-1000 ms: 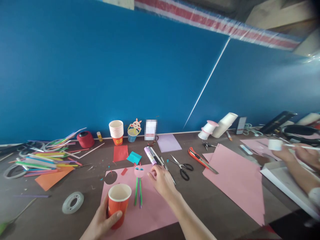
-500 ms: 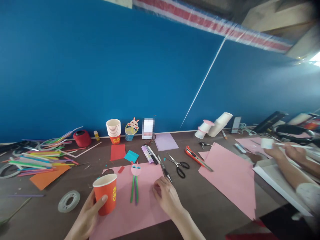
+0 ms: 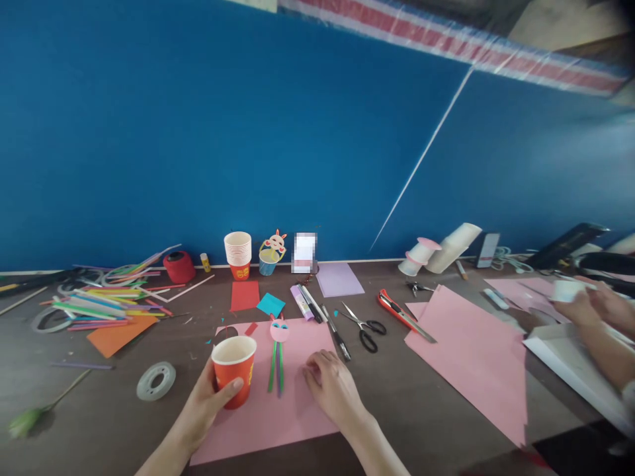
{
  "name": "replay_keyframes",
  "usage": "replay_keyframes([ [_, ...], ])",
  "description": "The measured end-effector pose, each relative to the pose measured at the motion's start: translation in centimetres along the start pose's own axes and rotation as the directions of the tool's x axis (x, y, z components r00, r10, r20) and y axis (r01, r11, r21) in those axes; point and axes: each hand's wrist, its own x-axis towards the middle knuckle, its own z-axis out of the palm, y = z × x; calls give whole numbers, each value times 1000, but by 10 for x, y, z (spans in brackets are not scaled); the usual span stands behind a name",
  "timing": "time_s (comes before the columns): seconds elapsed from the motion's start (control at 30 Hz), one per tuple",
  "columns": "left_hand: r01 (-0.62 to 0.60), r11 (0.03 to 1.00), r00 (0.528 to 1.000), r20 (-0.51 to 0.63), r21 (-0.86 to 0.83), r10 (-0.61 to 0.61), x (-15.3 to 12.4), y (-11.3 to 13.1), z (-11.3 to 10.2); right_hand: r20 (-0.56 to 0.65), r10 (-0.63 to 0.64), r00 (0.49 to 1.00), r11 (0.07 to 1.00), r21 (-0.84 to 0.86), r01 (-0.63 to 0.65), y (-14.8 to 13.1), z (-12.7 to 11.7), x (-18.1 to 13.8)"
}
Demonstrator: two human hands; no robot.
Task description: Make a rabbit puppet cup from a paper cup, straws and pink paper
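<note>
My left hand (image 3: 208,403) is wrapped round a red paper cup (image 3: 234,370), held upright over the left part of a pink paper sheet (image 3: 297,423). My right hand (image 3: 333,390) rests on that sheet to the right, knuckles up, fingers curled down onto the paper; nothing shows in it. Between the hands lies a small pink paper animal face with green and purple straws (image 3: 276,360) hanging from it. Pens (image 3: 310,304) and a pair of black-handled scissors (image 3: 364,327) lie just beyond my right hand.
A tape roll (image 3: 155,381) lies left of the cup. Coloured straws (image 3: 99,305) and orange paper (image 3: 119,334) fill the far left. Stacked cups (image 3: 238,254) stand by the blue wall. A red utility knife (image 3: 397,314) and a big pink sheet (image 3: 471,357) lie right. Another person's hands (image 3: 590,307) work at far right.
My right hand drew back from the pens toward me and now rests on the pink sheet. My left hand shifted the red cup left, then back toward the middle.
</note>
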Motion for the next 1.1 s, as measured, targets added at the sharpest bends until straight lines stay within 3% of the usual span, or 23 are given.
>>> replay_keyframes([
  [0.33, -31, 995, 999, -14, 93, 33, 8, -19, 0, 54, 115, 992, 989, 86, -119, -26, 18, 12],
  [0.73, -101, 972, 995, 44, 214, 94, 9, -22, 1, 70, 224, 972, 973, -80, -218, -35, 42, 27],
  [1.1, -80, 984, 993, 98, 156, 65, 9, -25, 1, 96, 280, 955, 890, 348, -296, -27, 39, 36],
])
